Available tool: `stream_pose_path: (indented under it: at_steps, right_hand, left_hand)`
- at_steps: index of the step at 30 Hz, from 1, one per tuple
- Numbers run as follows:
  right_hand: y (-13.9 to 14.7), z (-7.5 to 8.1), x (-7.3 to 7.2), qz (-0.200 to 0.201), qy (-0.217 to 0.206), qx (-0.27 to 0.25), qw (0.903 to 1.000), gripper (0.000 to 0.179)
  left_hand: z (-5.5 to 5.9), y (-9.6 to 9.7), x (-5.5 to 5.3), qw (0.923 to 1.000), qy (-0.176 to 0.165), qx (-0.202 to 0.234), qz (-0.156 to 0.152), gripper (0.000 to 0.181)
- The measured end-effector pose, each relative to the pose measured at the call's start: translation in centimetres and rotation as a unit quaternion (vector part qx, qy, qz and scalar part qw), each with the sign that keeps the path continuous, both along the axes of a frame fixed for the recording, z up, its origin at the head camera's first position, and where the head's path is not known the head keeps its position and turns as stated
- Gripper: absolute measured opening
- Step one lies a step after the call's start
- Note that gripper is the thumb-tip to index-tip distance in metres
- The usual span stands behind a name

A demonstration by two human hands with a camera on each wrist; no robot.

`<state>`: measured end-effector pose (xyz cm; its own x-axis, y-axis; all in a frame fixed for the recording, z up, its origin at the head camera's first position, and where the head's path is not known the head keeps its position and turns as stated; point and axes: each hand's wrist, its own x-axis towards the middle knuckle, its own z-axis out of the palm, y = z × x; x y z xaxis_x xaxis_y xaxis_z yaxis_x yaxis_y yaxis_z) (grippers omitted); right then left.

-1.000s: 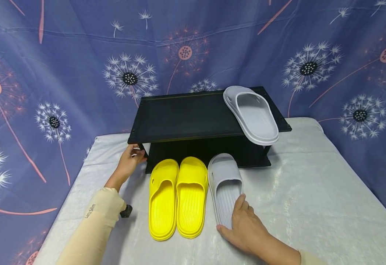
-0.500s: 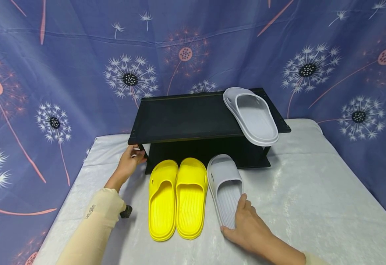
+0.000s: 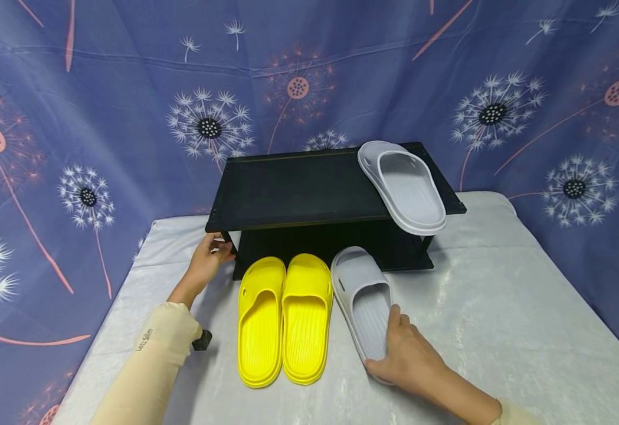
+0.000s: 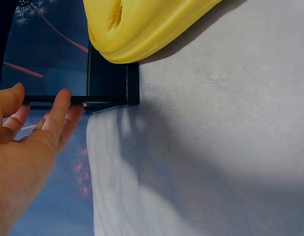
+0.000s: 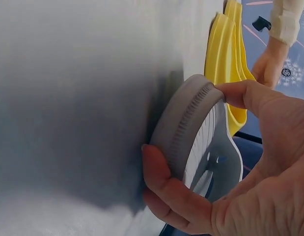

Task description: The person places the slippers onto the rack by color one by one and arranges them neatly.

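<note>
My right hand (image 3: 410, 357) grips the heel end of a grey slipper (image 3: 361, 277), thumb on the left side and fingers along the right. In the right wrist view, the thumb and fingers are on opposite edges of its thick sole (image 5: 183, 128). The slipper lies at a slant, heel toward the right, its toe close beside a yellow slipper (image 3: 305, 330). My left hand (image 3: 205, 260) holds the left upright of a black two-tier shoe rack (image 3: 288, 189), thumb and fingers around the thin post (image 4: 39, 100) in the left wrist view.
A second yellow slipper (image 3: 261, 339) lies against the first, both toes at the rack's front. Another grey slipper (image 3: 412, 192) rests on the rack's top right, its heel over the front edge. A pale cloth (image 3: 511, 307) covers the table; a patterned blue curtain (image 3: 341, 47) hangs behind.
The heel of the lower grey slipper has swung to the right with my right hand, while its toe stays near the yellow slipper. My left hand has kept its place on the rack.
</note>
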<state>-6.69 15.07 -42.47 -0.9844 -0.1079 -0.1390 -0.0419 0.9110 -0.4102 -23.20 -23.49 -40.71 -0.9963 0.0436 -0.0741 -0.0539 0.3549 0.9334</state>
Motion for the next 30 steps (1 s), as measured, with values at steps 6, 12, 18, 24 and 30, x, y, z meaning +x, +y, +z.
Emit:
stream_pose_path:
  at_steps: [6,12,18,24,30]
  right_hand:
    - [0.4,0.2,-0.1,0.005,0.009,-0.004,0.9999,0.112]
    - [0.8,0.8,-0.1,0.005,0.010,-0.011,0.9999,0.111]
    - [1.1,1.5,0.0,0.001,0.030,-0.021,0.9993,0.109]
    - [1.5,2.3,0.2,-0.001,0.048,-0.026,0.9985,0.109]
    - [1.8,3.0,0.3,0.002,0.076,-0.031,0.9966,0.110]
  left_hand:
    - [0.4,0.2,0.3,1.0000,-0.001,-0.002,-0.001,0.038]
    - [-0.4,-0.2,-0.1,1.0000,0.004,-0.003,0.001,0.041]
    - [-0.4,-0.1,-0.1,1.0000,0.008,0.000,0.000,0.040]
    - [-0.4,-0.1,0.0,0.9999,0.007,-0.007,0.000,0.038]
    - [-0.4,-0.1,-0.1,0.9999,0.008,-0.012,0.000,0.036]
